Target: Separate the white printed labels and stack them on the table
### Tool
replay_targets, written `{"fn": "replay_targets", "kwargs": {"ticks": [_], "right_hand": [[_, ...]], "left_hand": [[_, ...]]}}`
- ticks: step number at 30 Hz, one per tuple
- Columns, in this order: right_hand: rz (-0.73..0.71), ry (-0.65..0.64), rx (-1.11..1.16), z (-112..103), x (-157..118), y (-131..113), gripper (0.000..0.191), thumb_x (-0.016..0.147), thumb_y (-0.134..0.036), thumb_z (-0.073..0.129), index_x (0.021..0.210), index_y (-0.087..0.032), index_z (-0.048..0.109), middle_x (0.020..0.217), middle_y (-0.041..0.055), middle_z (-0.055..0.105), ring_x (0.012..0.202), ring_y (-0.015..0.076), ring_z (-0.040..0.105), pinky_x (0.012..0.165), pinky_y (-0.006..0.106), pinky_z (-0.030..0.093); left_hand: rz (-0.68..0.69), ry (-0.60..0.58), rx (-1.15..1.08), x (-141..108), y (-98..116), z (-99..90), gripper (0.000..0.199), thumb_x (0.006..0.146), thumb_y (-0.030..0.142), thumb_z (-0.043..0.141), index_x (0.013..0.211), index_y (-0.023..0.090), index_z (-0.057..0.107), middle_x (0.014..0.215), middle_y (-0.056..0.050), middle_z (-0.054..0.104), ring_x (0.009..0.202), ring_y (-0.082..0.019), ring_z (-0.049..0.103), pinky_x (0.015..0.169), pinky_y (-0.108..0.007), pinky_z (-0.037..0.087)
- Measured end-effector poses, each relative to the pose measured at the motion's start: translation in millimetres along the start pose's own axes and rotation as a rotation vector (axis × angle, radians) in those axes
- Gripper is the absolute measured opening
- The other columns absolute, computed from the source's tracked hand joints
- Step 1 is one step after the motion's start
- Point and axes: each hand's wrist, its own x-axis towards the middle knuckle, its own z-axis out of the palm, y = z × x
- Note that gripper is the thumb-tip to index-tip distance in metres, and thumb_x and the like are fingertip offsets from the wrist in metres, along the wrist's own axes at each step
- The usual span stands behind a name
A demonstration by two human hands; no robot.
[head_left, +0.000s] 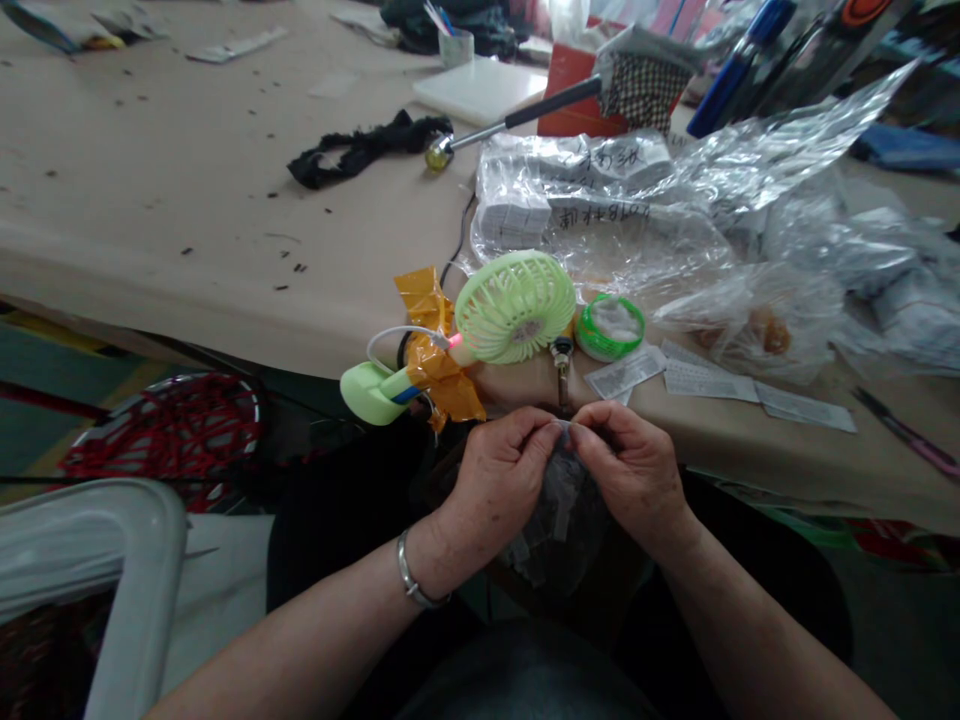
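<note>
My left hand (501, 462) and my right hand (628, 470) meet just off the table edge. Their thumbs and forefingers pinch a small whitish piece (562, 428) between them; too little of it shows to name its kind. Below them, between the knees, a clear plastic bag (559, 520) hangs with pale scraps in it. Right ahead of the fingertips a small metal fitting with a black knob (562, 362) stands at the edge. A green-rimmed round tub (611, 328) with white stuff inside is beyond it, beside printed paper strips (709, 378).
A green fan (517, 305) is fastened to the edge with brown tape (450, 375), left of the hands. Plastic-wrapped paper bundles (585, 215) lie behind. Scissors (907, 430) rest at far right, a black cloth strip (367, 148) at back left. A white chair (161, 530) stands lower left.
</note>
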Motion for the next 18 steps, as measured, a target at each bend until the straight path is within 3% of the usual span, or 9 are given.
{"fn": "replay_targets", "kwargs": {"ticks": [18], "right_hand": [[0.029, 0.017, 0.077, 2.6, 1.2, 8.5, 0.010, 0.084, -0.023, 0.056, 0.077, -0.019, 0.061, 0.066, -0.0017, 0.061, 0.061, 0.0113, 0.057, 0.060, 0.023, 0.046]], "left_hand": [[0.021, 0.031, -0.037, 4.9, 1.1, 1.5, 0.018, 0.084, 0.014, 0.055, 0.071, 0.017, 0.067, 0.064, 0.004, 0.068, 0.060, -0.007, 0.058, 0.056, -0.015, 0.042]]}}
